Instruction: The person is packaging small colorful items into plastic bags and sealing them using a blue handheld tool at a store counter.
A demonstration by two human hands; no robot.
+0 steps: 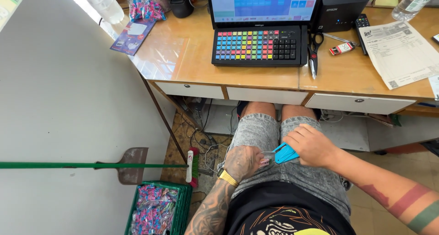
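Over the lap, the left hand [243,162] pinches a small clear packet [266,159]; the right hand [312,145] grips a blue tool [284,153] touching it; the counter [196,61] stands ahead.

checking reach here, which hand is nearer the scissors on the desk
Right. The right hand sits in the lap almost straight below the scissors; the left hand lies lower and further left.

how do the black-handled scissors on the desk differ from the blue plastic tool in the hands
The black-handled scissors lie untouched on the wooden desk; the blue plastic tool is held over the lap, right hand gripping it, left hand at its tip. The scissors are long, thin and dark; the tool is short, broad and bright.
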